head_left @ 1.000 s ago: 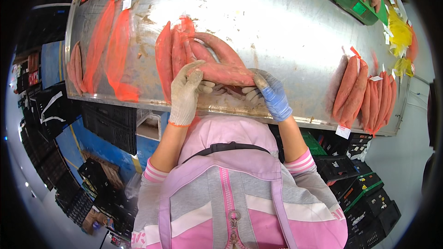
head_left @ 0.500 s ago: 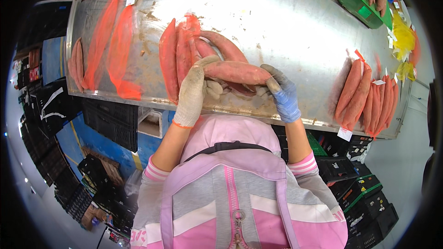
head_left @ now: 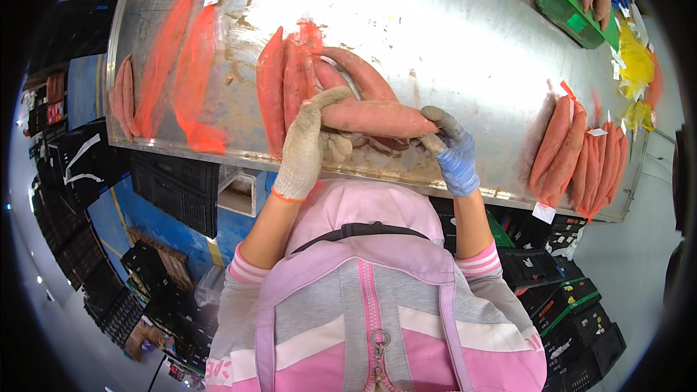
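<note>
Between my gloved hands lies a long reddish sweet potato [head_left: 377, 118], held level above the near edge of the metal table. My left hand [head_left: 308, 138], in a whitish knit glove, is closed around its left end. At the other end, the fingers of my right hand [head_left: 451, 147], in a blue and grey glove, pinch the tip. Right behind it, several loose sweet potatoes [head_left: 271, 94] lie together, with red netting [head_left: 310, 35] among them. My hands and the held one partly cover this pile.
Two empty red net bags [head_left: 194, 80] with white tags lie to the left. Filled net bags of sweet potatoes [head_left: 557, 147] rest at the right edge. A green crate [head_left: 577, 22] stands far right. Black crates [head_left: 174, 192] are below the metal table [head_left: 465, 65].
The held sweet potato and my right hand have shifted very slightly right and down in the picture. My grip looks the same.
</note>
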{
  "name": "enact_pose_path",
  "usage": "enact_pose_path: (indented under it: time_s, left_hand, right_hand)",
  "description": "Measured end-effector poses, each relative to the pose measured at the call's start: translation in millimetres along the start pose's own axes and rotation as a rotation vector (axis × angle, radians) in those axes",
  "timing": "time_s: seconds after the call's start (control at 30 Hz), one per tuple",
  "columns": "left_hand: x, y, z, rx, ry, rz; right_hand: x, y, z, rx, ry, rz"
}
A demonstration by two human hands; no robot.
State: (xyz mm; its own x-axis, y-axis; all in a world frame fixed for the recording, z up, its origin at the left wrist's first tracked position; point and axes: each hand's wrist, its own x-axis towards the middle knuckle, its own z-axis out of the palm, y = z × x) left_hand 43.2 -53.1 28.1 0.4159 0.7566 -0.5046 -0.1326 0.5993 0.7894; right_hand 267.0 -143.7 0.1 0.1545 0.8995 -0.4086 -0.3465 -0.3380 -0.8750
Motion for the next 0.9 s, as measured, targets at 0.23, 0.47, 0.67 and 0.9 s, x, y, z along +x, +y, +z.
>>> enact_pose_path:
  time_s: [0.23,0.47,0.67,0.9]
  left_hand:
    - [-5,6,7,0.15,0.07,-0.036]
    - [-6,15,5,0.25,0.029,-0.089]
    - [-5,14,2,0.407,-0.027,0.153]
    - [-8,16,6,0.335,-0.051,0.174]
  right_hand:
    - [-5,2,-5,-0.049,-0.057,-0.092]
    - [-4,-6,3,0.02,-0.079,-0.134]
    - [-2,-3,5,0.117,0.014,-0.035]
    - [-1,-3,9,0.063,0.061,-0.009]
